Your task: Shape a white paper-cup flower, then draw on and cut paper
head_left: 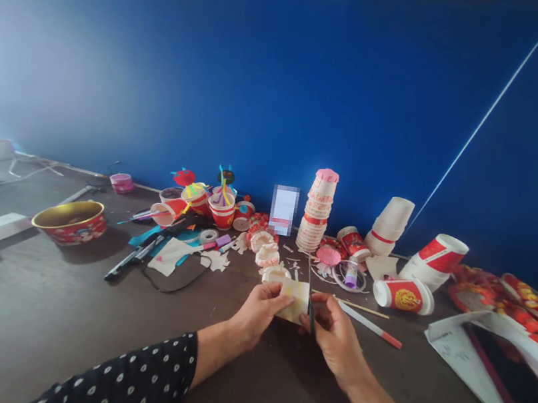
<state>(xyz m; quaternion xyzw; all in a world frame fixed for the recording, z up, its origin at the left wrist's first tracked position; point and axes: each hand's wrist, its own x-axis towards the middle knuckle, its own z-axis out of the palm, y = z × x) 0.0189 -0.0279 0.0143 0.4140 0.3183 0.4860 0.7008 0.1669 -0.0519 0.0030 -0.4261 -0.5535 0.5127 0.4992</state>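
Note:
A small square of pale yellow paper (pixel 295 300) is pinched between the thumb and fingers of my left hand (pixel 260 311). Scissors (pixel 312 312) with dark handles sit in my right hand (pixel 334 339), their blades pointing away from me along the paper's right edge. I cannot make out whether the blades touch the paper. Both hands are raised over the near middle of the dark table (pixel 137 337). Just beyond the paper lies a white scalloped paper piece (pixel 276 273), with white scraps scattered around it.
Stacked paper cups (pixel 315 218) rise behind my hands, with more cups (pixel 401 294) to the right. A marker (pixel 371 326) and a tablet (pixel 515 383) lie on the right. Leftward are a red bowl (pixel 71 222), dark rods (pixel 140 253) and decorated cups (pixel 221 209). A blue wall (pixel 245 90) stands behind.

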